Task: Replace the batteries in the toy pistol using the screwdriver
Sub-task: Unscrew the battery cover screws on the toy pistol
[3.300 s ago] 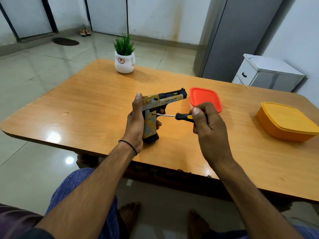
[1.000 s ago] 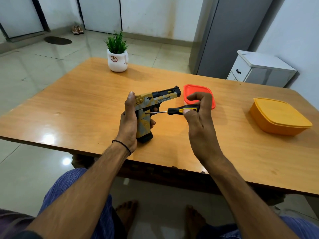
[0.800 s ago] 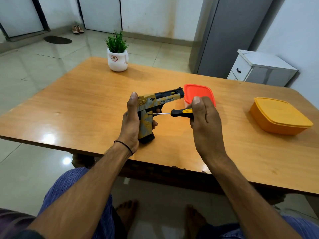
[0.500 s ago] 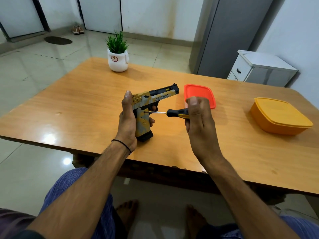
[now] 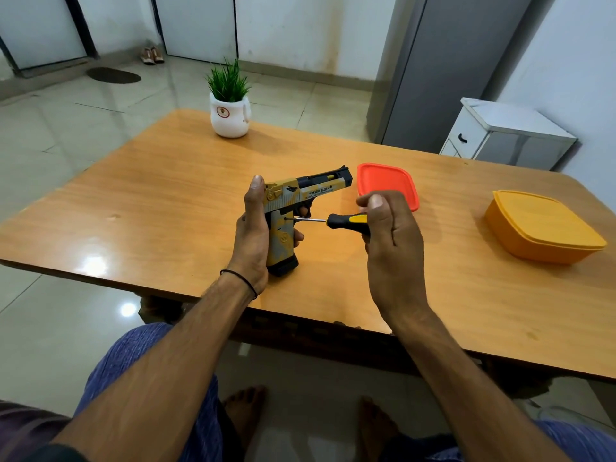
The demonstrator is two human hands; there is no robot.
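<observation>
I see the left hand (image 5: 251, 241) wrapped round the grip of the yellow and black plastic toy pistol (image 5: 283, 208). It holds the pistol standing up, with the bottom seeming to rest on the shiny brown wooden table (image 5: 166, 208). The right hand (image 5: 390, 235) has its fingers curled round the small screwdriver with the black and yellow handle (image 5: 343, 220). The thin metal tip touches the side of the grip, just below the trigger. I think this is the step of undoing the battery door screw. Next, the tip must sit tight in the screw and turn, with the pistol held firm.
</observation>
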